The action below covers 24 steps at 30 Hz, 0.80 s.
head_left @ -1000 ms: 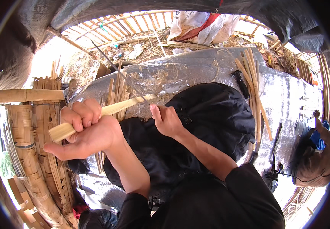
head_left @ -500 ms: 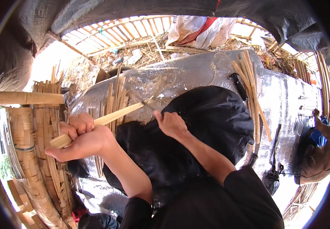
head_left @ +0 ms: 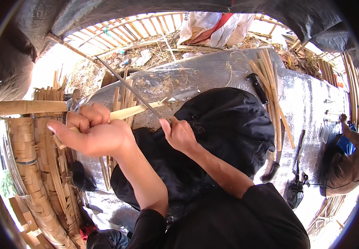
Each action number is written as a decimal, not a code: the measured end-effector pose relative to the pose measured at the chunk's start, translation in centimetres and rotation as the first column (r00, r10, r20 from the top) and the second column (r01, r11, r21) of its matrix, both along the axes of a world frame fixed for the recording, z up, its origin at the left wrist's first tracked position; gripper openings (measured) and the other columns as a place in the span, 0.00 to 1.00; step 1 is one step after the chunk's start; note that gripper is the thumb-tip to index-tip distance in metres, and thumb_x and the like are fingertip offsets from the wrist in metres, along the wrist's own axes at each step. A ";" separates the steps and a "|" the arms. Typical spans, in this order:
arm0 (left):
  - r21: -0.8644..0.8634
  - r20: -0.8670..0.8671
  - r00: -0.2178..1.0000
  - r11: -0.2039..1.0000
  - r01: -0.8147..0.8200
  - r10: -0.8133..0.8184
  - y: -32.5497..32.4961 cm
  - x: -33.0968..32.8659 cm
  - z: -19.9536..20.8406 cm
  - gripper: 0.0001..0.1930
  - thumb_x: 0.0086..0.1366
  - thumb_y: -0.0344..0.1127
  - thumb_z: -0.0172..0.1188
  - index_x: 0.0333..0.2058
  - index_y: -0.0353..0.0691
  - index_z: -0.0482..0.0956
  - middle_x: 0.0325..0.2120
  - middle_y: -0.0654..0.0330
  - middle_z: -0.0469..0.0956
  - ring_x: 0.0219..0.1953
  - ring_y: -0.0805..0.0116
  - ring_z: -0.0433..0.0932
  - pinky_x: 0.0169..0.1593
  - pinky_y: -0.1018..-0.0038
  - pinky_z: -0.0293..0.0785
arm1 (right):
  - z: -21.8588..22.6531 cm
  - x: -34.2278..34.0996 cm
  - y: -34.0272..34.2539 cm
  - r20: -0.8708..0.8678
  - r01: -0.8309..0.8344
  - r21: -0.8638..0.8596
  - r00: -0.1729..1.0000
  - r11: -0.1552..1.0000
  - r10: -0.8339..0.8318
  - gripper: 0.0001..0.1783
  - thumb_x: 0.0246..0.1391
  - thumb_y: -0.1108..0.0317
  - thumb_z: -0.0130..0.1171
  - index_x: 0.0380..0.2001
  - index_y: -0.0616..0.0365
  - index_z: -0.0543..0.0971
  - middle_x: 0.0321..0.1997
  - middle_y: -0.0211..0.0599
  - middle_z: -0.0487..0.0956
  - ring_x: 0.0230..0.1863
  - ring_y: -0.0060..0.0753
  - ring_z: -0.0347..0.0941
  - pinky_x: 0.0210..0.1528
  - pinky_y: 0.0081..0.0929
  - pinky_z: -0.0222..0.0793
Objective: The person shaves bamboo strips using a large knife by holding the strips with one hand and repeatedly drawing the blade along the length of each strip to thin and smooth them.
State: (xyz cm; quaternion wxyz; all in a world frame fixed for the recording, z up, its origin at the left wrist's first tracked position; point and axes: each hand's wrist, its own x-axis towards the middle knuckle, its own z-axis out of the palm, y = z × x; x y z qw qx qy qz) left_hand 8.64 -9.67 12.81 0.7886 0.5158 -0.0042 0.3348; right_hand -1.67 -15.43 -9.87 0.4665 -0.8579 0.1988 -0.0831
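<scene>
My left hand [head_left: 100, 130] is closed round a pale split bamboo strip [head_left: 130, 111], whose far end points up and right over my lap. My right hand [head_left: 181, 135] grips a knife by its handle, which the fingers mostly hide. Its long, narrow grey blade [head_left: 131, 88] slants up and left and crosses the strip near its far end. Fine slivers hang at that end. Black cloth [head_left: 229, 124] covers my lap below both hands. Just beyond my left hand lie more bamboo strips [head_left: 128, 95].
A silver sheet [head_left: 312, 99] covers the ground. Right of my lap are bamboo strips [head_left: 274, 99], a black-handled object [head_left: 257, 88] and a dark-handled tool [head_left: 273, 169]. Woven bamboo [head_left: 23, 141] stands at the left. Another person [head_left: 347, 166] sits far right. Sacks [head_left: 233, 31] lie at the back.
My left hand has moved up and slightly right with the strip. The knife blade, blurred before, now shows clearly across the strip. My right hand has shifted a little left.
</scene>
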 end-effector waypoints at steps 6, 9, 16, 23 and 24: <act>0.032 0.041 0.999 0.999 -0.015 0.014 -1.7 0.0 -0.3 0.30 0.76 0.51 0.47 0.17 0.53 0.43 0.13 0.73 0.42 0.13 0.78 0.40 0.19 0.75 0.37 | 0.2 -1.4 -0.3 -0.173 -0.007 -0.054 0.985 0.999 -0.002 0.36 0.67 0.41 0.50 0.17 0.64 0.75 0.25 0.67 0.79 0.27 0.66 0.80 0.28 0.54 0.76; 0.069 0.048 0.999 0.997 -0.019 0.015 -2.9 -0.1 -0.1 0.29 0.76 0.48 0.48 0.16 0.52 0.45 0.12 0.72 0.42 0.13 0.79 0.42 0.19 0.76 0.38 | 1.4 -0.8 -1.2 -0.209 -0.017 0.051 0.978 0.999 0.027 0.39 0.68 0.39 0.45 0.22 0.68 0.80 0.28 0.68 0.80 0.33 0.69 0.80 0.37 0.57 0.78; 0.117 -0.002 0.999 0.993 -0.034 0.034 -2.1 1.3 0.3 0.28 0.76 0.46 0.48 0.17 0.52 0.45 0.13 0.71 0.43 0.13 0.77 0.43 0.19 0.76 0.39 | -0.7 0.5 -1.0 -0.161 0.034 0.003 0.986 0.999 -0.033 0.36 0.70 0.43 0.45 0.22 0.67 0.78 0.24 0.66 0.78 0.33 0.72 0.77 0.39 0.58 0.75; -0.031 -0.018 0.994 0.994 0.108 -0.109 2.7 1.6 1.8 0.29 0.74 0.51 0.51 0.17 0.54 0.47 0.12 0.71 0.43 0.14 0.78 0.42 0.19 0.76 0.38 | -2.2 1.1 -2.3 -0.181 0.033 0.267 0.983 0.963 0.017 0.39 0.71 0.39 0.38 0.26 0.66 0.79 0.30 0.65 0.79 0.41 0.72 0.76 0.45 0.59 0.71; -0.039 -0.041 0.996 0.996 0.076 -0.077 4.3 1.4 1.9 0.29 0.72 0.54 0.51 0.16 0.54 0.48 0.11 0.71 0.45 0.14 0.78 0.44 0.20 0.76 0.39 | -2.8 1.1 -2.1 -0.211 0.028 0.274 0.977 0.961 0.032 0.42 0.71 0.37 0.35 0.26 0.66 0.79 0.31 0.64 0.80 0.42 0.72 0.76 0.47 0.59 0.70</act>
